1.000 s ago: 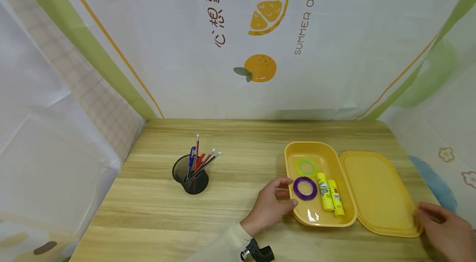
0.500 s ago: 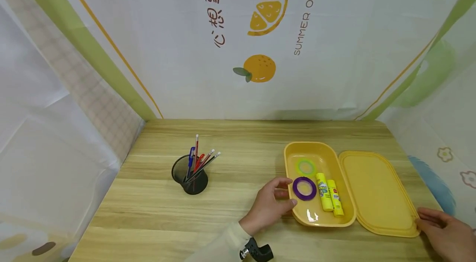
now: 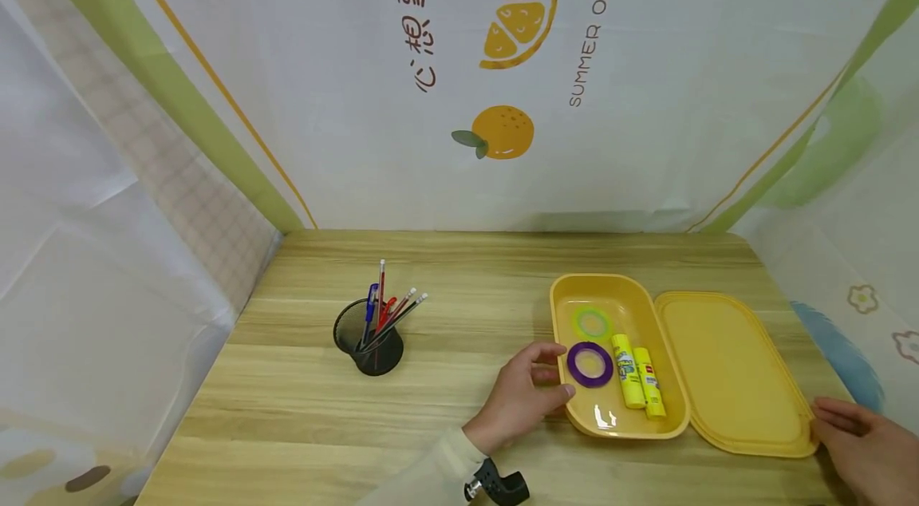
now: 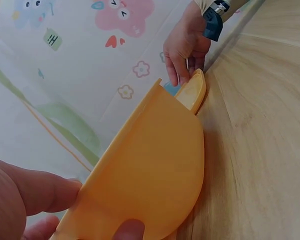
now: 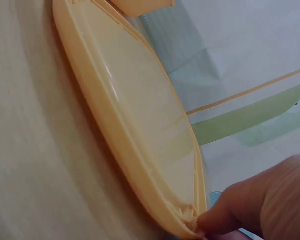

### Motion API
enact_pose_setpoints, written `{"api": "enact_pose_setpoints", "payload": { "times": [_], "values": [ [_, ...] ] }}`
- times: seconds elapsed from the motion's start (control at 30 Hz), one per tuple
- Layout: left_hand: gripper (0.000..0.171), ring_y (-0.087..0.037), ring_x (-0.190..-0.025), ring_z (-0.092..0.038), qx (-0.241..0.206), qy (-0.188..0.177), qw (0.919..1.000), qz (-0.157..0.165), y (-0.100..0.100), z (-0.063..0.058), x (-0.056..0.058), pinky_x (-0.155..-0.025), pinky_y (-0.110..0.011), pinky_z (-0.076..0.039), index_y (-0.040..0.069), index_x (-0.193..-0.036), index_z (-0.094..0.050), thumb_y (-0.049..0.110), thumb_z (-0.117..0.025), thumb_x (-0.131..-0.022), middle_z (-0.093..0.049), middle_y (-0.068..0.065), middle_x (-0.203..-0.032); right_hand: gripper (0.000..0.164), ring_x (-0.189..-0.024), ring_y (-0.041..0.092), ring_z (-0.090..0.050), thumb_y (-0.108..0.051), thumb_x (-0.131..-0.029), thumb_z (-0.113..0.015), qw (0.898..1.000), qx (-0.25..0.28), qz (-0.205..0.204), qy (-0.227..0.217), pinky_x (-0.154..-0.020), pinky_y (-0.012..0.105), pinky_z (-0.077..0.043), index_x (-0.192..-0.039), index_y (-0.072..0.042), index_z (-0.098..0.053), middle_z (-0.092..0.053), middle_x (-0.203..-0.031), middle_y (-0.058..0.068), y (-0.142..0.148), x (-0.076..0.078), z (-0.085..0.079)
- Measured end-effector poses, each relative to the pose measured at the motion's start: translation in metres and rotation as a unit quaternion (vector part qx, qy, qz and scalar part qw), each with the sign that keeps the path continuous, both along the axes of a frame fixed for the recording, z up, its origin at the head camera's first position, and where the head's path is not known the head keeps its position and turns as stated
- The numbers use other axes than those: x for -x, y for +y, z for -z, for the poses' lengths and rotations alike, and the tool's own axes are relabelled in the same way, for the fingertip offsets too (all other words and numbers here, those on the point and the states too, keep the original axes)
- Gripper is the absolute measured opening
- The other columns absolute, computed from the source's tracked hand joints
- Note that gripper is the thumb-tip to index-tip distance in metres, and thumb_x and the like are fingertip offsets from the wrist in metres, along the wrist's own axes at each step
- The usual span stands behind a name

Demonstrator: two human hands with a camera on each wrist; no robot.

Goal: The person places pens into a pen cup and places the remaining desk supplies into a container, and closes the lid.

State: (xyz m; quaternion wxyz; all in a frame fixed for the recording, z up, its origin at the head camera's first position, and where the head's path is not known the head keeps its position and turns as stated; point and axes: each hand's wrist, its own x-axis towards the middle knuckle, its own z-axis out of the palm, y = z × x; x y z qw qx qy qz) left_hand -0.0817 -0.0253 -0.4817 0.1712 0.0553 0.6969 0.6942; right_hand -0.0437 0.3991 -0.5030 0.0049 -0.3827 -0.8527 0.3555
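Observation:
A yellow plastic box [image 3: 610, 426] lies on the wooden table, holding two yellow glue sticks [image 3: 628, 372], a purple tape roll [image 3: 574, 375] and a pale green ring-shaped roll [image 3: 605, 315]. My left hand [image 3: 515, 397] holds the box by its left side; in the left wrist view, one fingertip meets the rim and another lies on the outer wall. Flat to the right of the box is its yellow lid [image 3: 732, 370]. My right hand [image 3: 865, 442] pinches the lid's near right corner between thumb and fingers; the fingers beneath are partly hidden in the right wrist view.
A black mesh pen cup [image 3: 379, 354] with pencils, a blue pen and a red-handled item stands on the left of the table [image 3: 459, 282]. Behind the table hangs a white curtain [image 3: 359, 131] printed with oranges.
My right hand has shifted slightly at the lid's corner. The box, its contents and my left hand stay where they were.

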Motion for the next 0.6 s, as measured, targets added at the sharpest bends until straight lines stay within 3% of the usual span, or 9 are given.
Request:
{"api": "enact_pose_setpoints", "payload": {
  "times": [0.13, 0.23, 0.3, 0.37, 0.4, 0.47, 0.53, 0.6],
  "values": [
    [0.048, -0.021, -0.113, -0.067, -0.003, -0.005, 1.0, 0.0, 0.0, 0.0, 0.0, -0.078, -0.027, -0.064, 0.013, -0.134, -0.066, 0.003, -0.081, -0.089, -0.061, -0.006, -0.131, 0.05, -0.12, 0.058, -0.053, 0.0, -0.104, -0.05, 1.0, 0.016, 0.011, 0.01, -0.044, 0.017, -0.039, -0.149, 0.019, -0.041, -0.056, -0.124, 0.047, 0.0, 0.0, -0.004],
    [0.048, -0.021, -0.112, -0.066, -0.003, -0.008, 1.0, 0.0, 0.0, -0.001, 0.0, -0.077, -0.027, -0.064, 0.013, -0.134, -0.066, 0.003, -0.081, -0.089, -0.061, -0.006, -0.131, 0.051, -0.111, 0.051, -0.058, -0.002, -0.106, -0.052, 0.999, 0.031, 0.007, 0.006, -0.045, 0.016, -0.042, -0.151, 0.017, -0.039, -0.055, -0.128, 0.047, 0.005, 0.0, 0.0],
    [0.048, -0.021, -0.111, -0.066, -0.004, -0.009, 0.9999, -0.001, 0.0, -0.001, 0.0, -0.077, -0.027, -0.064, 0.013, -0.134, -0.066, 0.003, -0.081, -0.089, -0.061, -0.006, -0.13, 0.053, -0.091, 0.028, -0.067, -0.005, -0.106, -0.054, 0.999, 0.048, 0.004, 0.006, -0.048, 0.015, -0.045, -0.152, 0.016, -0.039, -0.062, -0.116, 0.042, 0.011, 0.001, 0.005],
    [0.048, -0.021, -0.11, -0.066, -0.005, -0.009, 0.9999, -0.002, 0.0, -0.001, 0.0, -0.076, -0.027, -0.064, 0.013, -0.134, -0.066, 0.003, -0.081, -0.089, -0.061, -0.006, -0.13, 0.056, -0.069, 0.002, -0.061, -0.008, -0.107, -0.057, 0.997, 0.075, 0.009, 0.011, -0.051, 0.015, -0.05, -0.155, 0.014, -0.039, -0.071, -0.091, 0.022, 0.018, 0.003, 0.012],
    [0.048, -0.02, -0.11, -0.066, -0.006, -0.009, 0.9999, -0.002, 0.0, -0.001, 0.0, -0.076, -0.027, -0.064, 0.012, -0.134, -0.066, 0.003, -0.081, -0.089, -0.061, -0.006, -0.13, 0.057, -0.066, -0.002, -0.061, -0.01, -0.108, -0.058, 0.996, 0.092, 0.013, 0.015, -0.052, 0.015, -0.051, -0.156, 0.013, -0.038, -0.069, -0.082, 0.009, 0.02, 0.003, 0.015],
    [0.048, -0.02, -0.11, -0.066, -0.009, -0.01, 0.9999, -0.003, 0.001, -0.001, 0.0, -0.077, -0.027, -0.064, 0.012, -0.134, -0.066, 0.002, -0.081, -0.089, -0.061, -0.006, -0.13, 0.06, -0.057, -0.018, -0.046, -0.016, -0.108, -0.061, 0.991, 0.126, 0.023, 0.026, -0.055, 0.016, -0.053, -0.158, 0.007, -0.039, -0.058, -0.075, -0.017, 0.025, 0.003, 0.021],
    [0.048, -0.02, -0.11, -0.066, -0.01, -0.01, 0.9999, -0.003, 0.001, -0.001, 0.0, -0.077, -0.027, -0.064, 0.012, -0.134, -0.066, 0.002, -0.081, -0.089, -0.061, -0.006, -0.129, 0.053, -0.06, -0.018, -0.049, -0.021, -0.108, -0.062, 0.986, 0.16, 0.031, 0.029, -0.057, 0.016, -0.054, -0.157, -0.009, -0.048, -0.05, -0.075, -0.031, 0.029, 0.003, 0.023],
    [0.048, -0.019, -0.109, -0.066, -0.011, -0.011, 0.9999, -0.003, 0.001, -0.001, 0.0, -0.077, -0.027, -0.064, 0.012, -0.135, -0.066, 0.002, -0.08, -0.089, -0.061, -0.005, -0.129, 0.032, -0.062, -0.015, -0.052, -0.023, -0.107, -0.064, 0.981, 0.19, 0.033, 0.039, -0.058, 0.016, -0.053, -0.138, -0.032, -0.065, -0.05, -0.076, -0.034, 0.031, 0.001, 0.023]
  ]
}}
